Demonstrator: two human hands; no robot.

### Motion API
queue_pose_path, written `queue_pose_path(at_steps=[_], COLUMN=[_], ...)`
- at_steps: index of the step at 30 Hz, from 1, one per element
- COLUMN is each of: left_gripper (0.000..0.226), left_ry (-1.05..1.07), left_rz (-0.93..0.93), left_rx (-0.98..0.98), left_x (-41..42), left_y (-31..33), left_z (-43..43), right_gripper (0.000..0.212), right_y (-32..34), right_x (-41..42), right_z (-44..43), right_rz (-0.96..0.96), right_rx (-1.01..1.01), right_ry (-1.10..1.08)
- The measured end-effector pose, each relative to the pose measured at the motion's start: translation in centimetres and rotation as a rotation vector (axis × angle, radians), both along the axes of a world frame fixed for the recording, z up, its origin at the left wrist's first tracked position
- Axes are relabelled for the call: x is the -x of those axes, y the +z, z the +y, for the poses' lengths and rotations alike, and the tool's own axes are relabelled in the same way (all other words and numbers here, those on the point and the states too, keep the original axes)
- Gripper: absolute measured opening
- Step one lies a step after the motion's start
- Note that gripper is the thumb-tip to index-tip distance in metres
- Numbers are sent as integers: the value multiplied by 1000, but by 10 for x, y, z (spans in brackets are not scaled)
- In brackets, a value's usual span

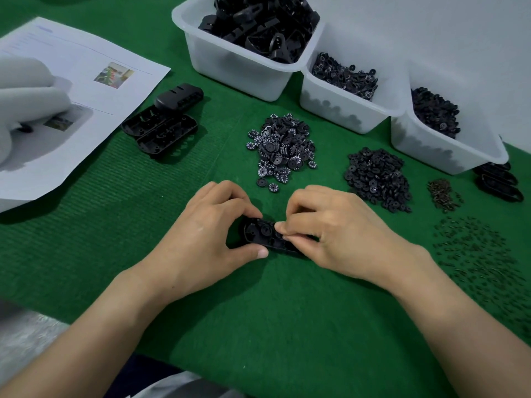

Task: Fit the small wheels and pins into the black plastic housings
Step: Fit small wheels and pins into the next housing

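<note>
Your left hand (212, 234) clamps the open black housing (256, 229) on the green mat (258, 311), thumb on its near edge, fingers curled over the far one; keep it flat. Your right hand (330, 231) pinches a small part over the housing's middle, too hidden to name; seat it straight down, no twisting
</note>
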State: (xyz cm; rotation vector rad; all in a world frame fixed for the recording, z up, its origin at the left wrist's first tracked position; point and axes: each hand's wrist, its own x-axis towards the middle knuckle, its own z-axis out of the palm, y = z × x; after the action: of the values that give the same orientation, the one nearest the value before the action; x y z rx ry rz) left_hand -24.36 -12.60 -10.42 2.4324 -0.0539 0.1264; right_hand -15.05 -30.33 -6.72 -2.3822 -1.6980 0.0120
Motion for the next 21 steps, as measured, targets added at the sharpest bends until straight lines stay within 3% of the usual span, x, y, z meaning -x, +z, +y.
queue_pose_path(at_steps=[5,15,18,21], left_gripper=[43,43,44,45], left_ry=[-3,-2,-4,-3], left_rz=[-4,-7,-11,-12], left_rx=[0,-7,-10,-16], left_x=[0,1,0,0], left_y=[-1,-2,-1,-2], left_z=[0,0,0,0], right_gripper=[11,7,7,8], right_y=[7,4,8,-2], right_x=[-12,-2,-15,-29], right_z=[-1,8,10,22], right_rz=[320,204,332,293], right_rx=[-108,95,-34,-130], right_ry=[-186,-149,-227,-394])
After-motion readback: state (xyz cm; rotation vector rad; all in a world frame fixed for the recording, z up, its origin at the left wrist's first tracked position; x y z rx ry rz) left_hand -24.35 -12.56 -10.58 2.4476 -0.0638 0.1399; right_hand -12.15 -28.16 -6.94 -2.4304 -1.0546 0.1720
